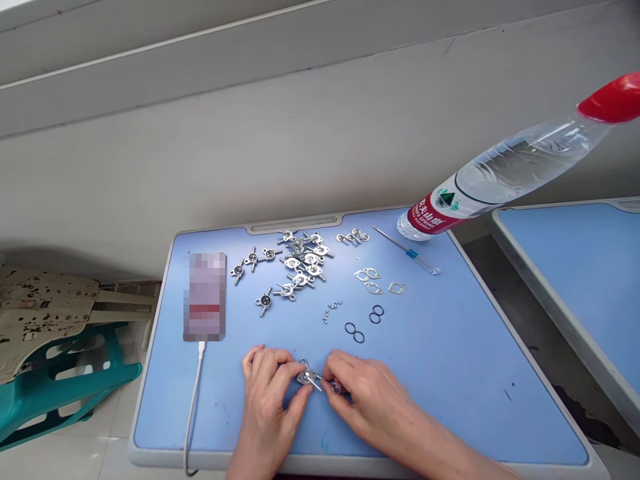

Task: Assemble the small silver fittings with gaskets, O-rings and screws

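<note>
My left hand (267,393) and my right hand (365,400) meet low on the blue desk. Between the left fingers sits a small metal flanged fitting (307,378) with protruding pins. My right fingertips pinch a small dark part (336,387) at its edge, partly hidden. Farther up lies a heap of similar fittings (300,260). Nearer my hands are several black O-rings (353,332), tiny screws (330,310), and several thin metal gaskets (369,280) to the upper right.
A small screwdriver (407,252) lies near the far edge of the blue desk (425,380). A water bottle (500,173) with a red cap is at the far right corner. A pixelated phone (204,297) with a white cable sits at the left. Another blue desk (565,267) stands right.
</note>
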Available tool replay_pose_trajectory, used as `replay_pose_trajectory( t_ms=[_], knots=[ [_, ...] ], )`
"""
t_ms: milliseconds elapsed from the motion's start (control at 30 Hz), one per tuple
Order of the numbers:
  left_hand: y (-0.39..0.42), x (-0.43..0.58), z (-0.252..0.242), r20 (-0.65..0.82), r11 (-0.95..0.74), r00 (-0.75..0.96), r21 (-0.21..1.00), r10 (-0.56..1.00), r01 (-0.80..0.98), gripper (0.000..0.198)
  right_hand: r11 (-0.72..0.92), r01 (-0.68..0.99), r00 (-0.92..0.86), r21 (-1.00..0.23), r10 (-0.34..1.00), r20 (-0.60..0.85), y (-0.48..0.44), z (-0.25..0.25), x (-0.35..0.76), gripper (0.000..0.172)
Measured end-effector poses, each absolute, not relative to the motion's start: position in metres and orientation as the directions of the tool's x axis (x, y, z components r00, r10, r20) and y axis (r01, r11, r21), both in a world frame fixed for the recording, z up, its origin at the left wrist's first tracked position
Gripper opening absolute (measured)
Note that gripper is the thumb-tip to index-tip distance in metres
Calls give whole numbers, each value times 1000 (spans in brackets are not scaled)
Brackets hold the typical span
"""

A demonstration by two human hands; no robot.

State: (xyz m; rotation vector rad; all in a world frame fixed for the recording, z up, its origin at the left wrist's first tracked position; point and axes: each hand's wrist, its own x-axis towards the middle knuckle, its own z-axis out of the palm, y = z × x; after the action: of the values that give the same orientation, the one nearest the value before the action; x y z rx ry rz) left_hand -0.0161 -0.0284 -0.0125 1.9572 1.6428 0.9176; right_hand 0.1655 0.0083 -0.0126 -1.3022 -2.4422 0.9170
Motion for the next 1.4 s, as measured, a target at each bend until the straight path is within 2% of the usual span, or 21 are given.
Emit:
replay_pose_trajectory(
  t_ms=[233,400,667,867,1100,1400],
  knots=[
    [-29,-16,-12,194,-193,80,680,978,707,12,407,670,-582,-620,807,-99,9,-12,165,15],
    [-31,-17,-13,180,-194,95,680,979,707,22,400,669,-581,-626,807,-106,8,-11,167,15],
    [-29,-17,-12,211,-217,98,666,973,714,12,414,651,-574,-637,817,-56,9,-11,166,16],
    [-30,-17,-13,204,-208,93,669,975,713,12,428,642,-567,-637,824,-18,8,-13,166,15],
    [-33,-18,-13,190,-227,136,632,972,741,25,422,652,-556,-630,831,-19,4,-17,167,14],
    [-36,-22,-16,192,-249,166,586,967,771,28,474,618,-575,-628,816,50,-6,-7,167,7]
  ],
)
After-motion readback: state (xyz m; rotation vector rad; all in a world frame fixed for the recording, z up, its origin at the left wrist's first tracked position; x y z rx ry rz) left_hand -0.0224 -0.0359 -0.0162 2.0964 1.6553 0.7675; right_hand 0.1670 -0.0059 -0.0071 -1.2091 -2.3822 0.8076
